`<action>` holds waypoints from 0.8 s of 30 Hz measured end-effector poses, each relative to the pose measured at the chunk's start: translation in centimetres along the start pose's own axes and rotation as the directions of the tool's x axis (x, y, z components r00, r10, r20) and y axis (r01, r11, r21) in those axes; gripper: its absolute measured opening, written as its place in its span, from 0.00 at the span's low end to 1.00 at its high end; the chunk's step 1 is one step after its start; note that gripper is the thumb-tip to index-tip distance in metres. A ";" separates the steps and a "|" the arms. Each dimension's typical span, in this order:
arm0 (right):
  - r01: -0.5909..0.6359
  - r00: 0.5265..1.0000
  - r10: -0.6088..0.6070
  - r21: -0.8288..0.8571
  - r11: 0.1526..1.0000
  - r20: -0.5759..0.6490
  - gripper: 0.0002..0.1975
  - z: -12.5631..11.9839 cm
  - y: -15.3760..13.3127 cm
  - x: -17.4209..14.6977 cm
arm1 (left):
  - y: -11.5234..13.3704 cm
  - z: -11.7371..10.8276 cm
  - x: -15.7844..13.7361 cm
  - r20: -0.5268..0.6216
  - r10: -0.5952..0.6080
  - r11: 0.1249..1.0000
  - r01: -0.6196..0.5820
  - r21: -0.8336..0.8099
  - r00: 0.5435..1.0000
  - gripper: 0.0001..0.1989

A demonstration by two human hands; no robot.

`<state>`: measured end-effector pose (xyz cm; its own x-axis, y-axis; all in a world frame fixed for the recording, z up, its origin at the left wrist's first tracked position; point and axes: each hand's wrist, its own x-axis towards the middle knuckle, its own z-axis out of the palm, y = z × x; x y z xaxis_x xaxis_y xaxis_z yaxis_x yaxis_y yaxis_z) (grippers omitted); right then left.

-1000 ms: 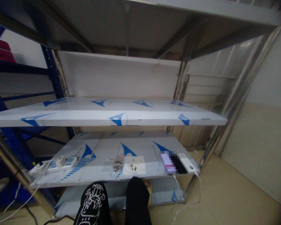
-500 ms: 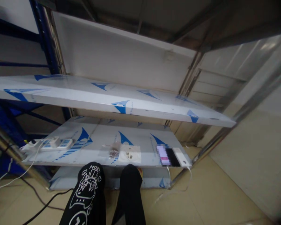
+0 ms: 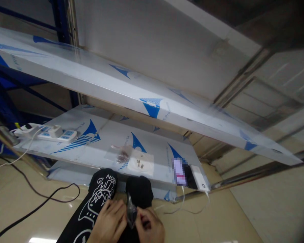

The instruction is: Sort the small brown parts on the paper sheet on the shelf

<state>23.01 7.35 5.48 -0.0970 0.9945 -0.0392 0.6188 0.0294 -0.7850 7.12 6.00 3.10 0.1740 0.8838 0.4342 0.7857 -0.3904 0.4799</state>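
Note:
A small clear plastic bag (image 3: 131, 213) with something dark in or behind it is held up between my hands, over my knees. On its left side, my left hand (image 3: 110, 217) has its fingers curled closed at the bag's edge. My right hand (image 3: 150, 222) pinches the bag's other side between thumb and fingers. Beyond my knees, a white sheet (image 3: 147, 167) with several small metal-looking pieces (image 3: 140, 164) lies on the shelf. Beside it rests another clear bag (image 3: 122, 156) of small brownish items.
The film-covered lower shelf (image 3: 111, 128) carries a white power strip (image 3: 70, 136) at left. A phone (image 3: 179, 171) and a white power bank (image 3: 199, 179) with cables lie at right. An upper shelf (image 3: 111, 86) overhangs; a black cable (image 3: 40, 206) crosses the floor.
Both hands have come into view at the bottom with a small plastic bag. The camera has tilted and shifted, so the shelves look more slanted.

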 end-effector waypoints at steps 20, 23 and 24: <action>0.302 0.938 -0.251 -0.206 0.931 0.238 0.14 3.0 2.7 5.5 | -2.4 3.5 3.1 0.150 -0.142 0.986 0.153 -0.066 0.978 0.08; 0.257 0.947 -0.197 -0.233 0.938 0.254 0.11 2.4 3.4 4.5 | -1.4 3.2 2.1 0.129 -0.095 0.993 0.103 -0.060 0.987 0.08; 0.245 0.951 -0.188 -0.223 0.944 0.246 0.09 2.1 3.6 4.3 | -1.2 2.9 1.9 0.145 -0.059 0.995 0.069 -0.066 0.988 0.08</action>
<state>23.17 11.52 1.24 -0.4009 0.9152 -0.0417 0.7339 0.2936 -0.6125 8.22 8.85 1.13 0.2115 0.9334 0.2900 0.7552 -0.3444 0.5577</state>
